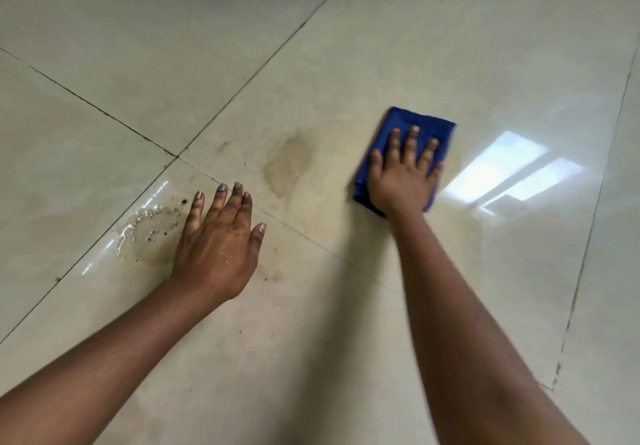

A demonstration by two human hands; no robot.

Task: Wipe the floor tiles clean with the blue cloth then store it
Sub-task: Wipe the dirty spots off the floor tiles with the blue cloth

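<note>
- Floor (433,46): large glossy cream tiles, thin dark grout lines (104,112) running diagonally; four tiles meet at a corner near centre-left.
- Right side: bright window reflection (512,171) on the tile, just right of the cloth.
- Grout along the right edge looks chipped or dirty low down; view too soft to say which.
- Brownish stain (287,164) on the centre tile, between the two hands, apart from both.
- Wet spill (149,226) with pale crumbs and dark specks on the lower-left tile, just left of the left hand's fingers. A few loose dark specks further down the same tile.
- Blue cloth (422,126): folded into a rough rectangle, lying flat on the centre tile, right of the stain and not touching it.
- Right hand (403,181): palm down on the near half of the cloth, fingers spread and straight. Grip not closed around it, just pressing flat. Far edge of the cloth sticks out past the fingertips; left edge shows beside the thumb.
- Left hand (221,240): flat on the floor, palm down, fingers spread, holding nothing. Sits on the grout line, well apart from the cloth. Small pale flecks on the back of it.
- Both forearms bare, reaching in from the bottom edge.
</note>
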